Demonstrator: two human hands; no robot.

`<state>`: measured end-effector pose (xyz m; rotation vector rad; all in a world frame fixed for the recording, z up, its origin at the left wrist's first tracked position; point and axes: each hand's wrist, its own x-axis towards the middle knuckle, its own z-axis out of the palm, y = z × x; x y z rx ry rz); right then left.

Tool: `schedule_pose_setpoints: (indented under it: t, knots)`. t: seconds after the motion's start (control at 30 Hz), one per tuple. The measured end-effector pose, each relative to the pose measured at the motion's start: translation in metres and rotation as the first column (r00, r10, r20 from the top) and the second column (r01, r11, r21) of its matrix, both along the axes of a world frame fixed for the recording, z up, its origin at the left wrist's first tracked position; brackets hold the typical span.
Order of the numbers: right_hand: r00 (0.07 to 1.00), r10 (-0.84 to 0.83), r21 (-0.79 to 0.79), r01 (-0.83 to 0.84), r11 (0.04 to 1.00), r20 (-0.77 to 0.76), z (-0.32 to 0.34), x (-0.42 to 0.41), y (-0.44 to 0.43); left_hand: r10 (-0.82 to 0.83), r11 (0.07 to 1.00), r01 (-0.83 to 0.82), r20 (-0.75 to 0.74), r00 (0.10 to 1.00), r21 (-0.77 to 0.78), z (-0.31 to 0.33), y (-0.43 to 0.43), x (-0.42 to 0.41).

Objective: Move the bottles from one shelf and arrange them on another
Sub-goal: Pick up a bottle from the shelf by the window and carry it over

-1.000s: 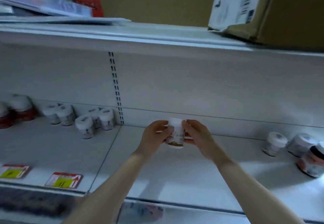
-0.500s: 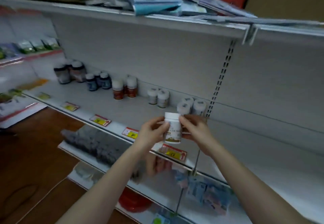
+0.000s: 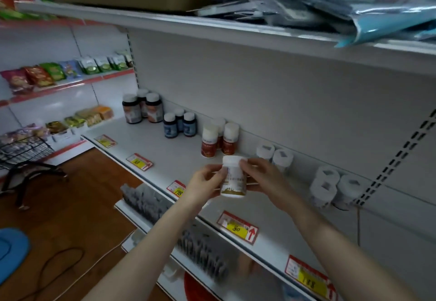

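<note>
Above the shelf (image 3: 165, 156) front | left hand (image 3: 205, 184) and right hand (image 3: 264, 178) both grip a white bottle (image 3: 233, 175) (upright) | red bottles (image 3: 218, 140) stand just behind

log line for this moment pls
left hand: on white bottle | right hand: on same bottle | bottle: held above shelf | placed: no

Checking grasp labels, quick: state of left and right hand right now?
Left hand: closed on the white bottle, gripping its left side.
Right hand: closed on the same white bottle, gripping its right side.
</note>
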<state>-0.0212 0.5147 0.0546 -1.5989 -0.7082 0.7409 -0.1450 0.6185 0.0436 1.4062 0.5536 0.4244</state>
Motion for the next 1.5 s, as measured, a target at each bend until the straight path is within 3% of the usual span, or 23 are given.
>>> schedule_pose_setpoints:
  t: [0.27,0.43,0.67,0.83,1.0,1.13,1.5]
  knots:
    - [0.994,-0.096,-0.072,0.099,0.992,0.047,0.004,0.024,0.050,-0.055,0.998,0.054,0.030,0.998,0.037,0.002,0.057,0.029]
    - [0.968,-0.248,-0.120,0.250,0.961,0.030,0.002,0.024,0.045,-0.243,0.967,0.244,-0.014,0.970,0.073,-0.009,0.075,0.054]
    - [0.931,-0.354,-0.154,0.364,0.919,0.089,-0.010,-0.002,0.022,-0.498,0.806,0.505,-0.109,0.861,0.309,-0.034,0.085,0.076]
    - [0.901,-0.434,-0.224,0.426,0.877,0.013,-0.032,-0.008,0.022,-0.518,0.763,0.530,-0.140,0.844,0.369,-0.058,0.078,0.084]
    - [0.830,-0.558,-0.173,0.552,0.816,0.016,-0.042,-0.001,0.030,-0.525,0.765,0.514,-0.086,0.846,0.388,-0.070,0.080,0.096]
    - [0.830,-0.555,-0.160,0.555,0.816,0.048,-0.045,0.009,0.037,-0.522,0.739,0.507,-0.099,0.847,0.443,-0.072,0.085,0.109]
    - [0.814,-0.575,-0.189,0.579,0.793,0.079,-0.041,0.035,0.044,-0.503,0.764,0.522,-0.156,0.850,0.381,-0.066,0.086,0.139]
